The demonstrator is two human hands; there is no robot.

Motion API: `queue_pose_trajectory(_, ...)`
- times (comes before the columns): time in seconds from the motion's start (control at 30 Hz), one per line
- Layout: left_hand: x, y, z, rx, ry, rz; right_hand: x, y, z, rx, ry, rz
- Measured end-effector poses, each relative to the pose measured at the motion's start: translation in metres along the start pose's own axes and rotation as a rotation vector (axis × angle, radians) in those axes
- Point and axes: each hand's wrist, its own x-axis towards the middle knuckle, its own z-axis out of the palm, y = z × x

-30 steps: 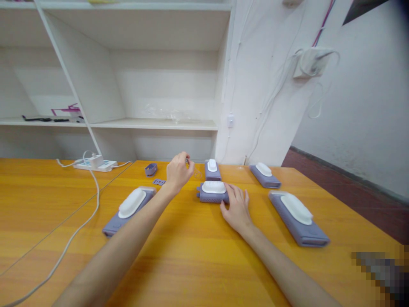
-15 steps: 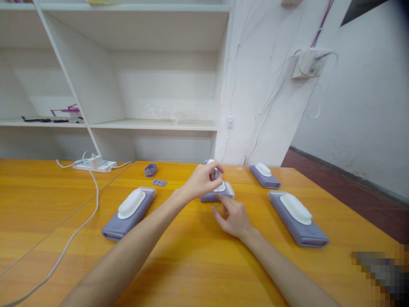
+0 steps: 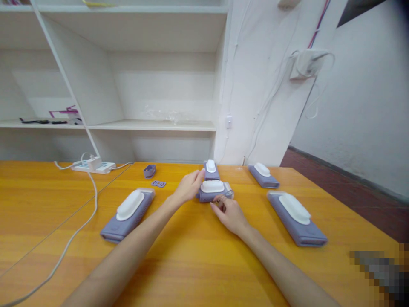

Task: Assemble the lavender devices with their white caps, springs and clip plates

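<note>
A purple-grey block (image 3: 207, 198) with a white rounded top piece (image 3: 212, 186) lies crosswise at the middle of the table, a clear part showing at its right end. My left hand (image 3: 188, 187) is at the block's left end, fingers stretched out beside the white piece. Whether it grips the block is hard to see. At the near right side my right hand (image 3: 232, 215) is closed, thumb and fingers pinching a thin, looped, wire-like thing (image 3: 220, 199) too small to make out fully. Behind stands a similar block (image 3: 211, 174) with a white piece.
Similar blocks with white tops lie at left (image 3: 128, 215), right (image 3: 298, 219) and far right (image 3: 264, 176). A small purple frame (image 3: 149, 171) and flat purple plate (image 3: 159, 183) lie behind. A power strip (image 3: 102, 167) and white cable (image 3: 76, 230) occupy the left; shelves (image 3: 153, 125) stand behind.
My left hand has come down and to the left, from above the middle block to its left end, uncovering the white pieces. My right hand stays almost in place, its fingers drawn in.
</note>
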Motion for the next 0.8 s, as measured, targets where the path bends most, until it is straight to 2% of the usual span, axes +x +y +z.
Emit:
queue_pose_trajectory(0.13,0.005,-0.050,0.000,0.573,0.024,-0.393,0.004,0.003,0.001,0.084,0.038,0.070)
queue_pose_trajectory(0.23,-0.002,-0.074,0.001,0.662,0.029,-0.511,0.005,0.006,0.001,0.133,0.046,0.112)
queue_pose_trajectory(0.37,-0.011,-0.083,0.001,0.660,-0.034,-0.494,0.006,0.009,0.002,0.177,0.045,0.135)
queue_pose_trajectory(0.6,-0.009,-0.071,-0.012,0.549,-0.200,-0.218,0.005,0.010,0.005,0.240,0.065,0.135)
queue_pose_trajectory(0.67,-0.011,-0.069,-0.013,0.580,-0.183,-0.234,0.005,0.010,0.005,0.238,0.069,0.139)
queue_pose_trajectory(0.8,-0.015,-0.067,-0.009,0.659,-0.141,-0.362,0.005,0.010,0.006,0.249,0.077,0.141)
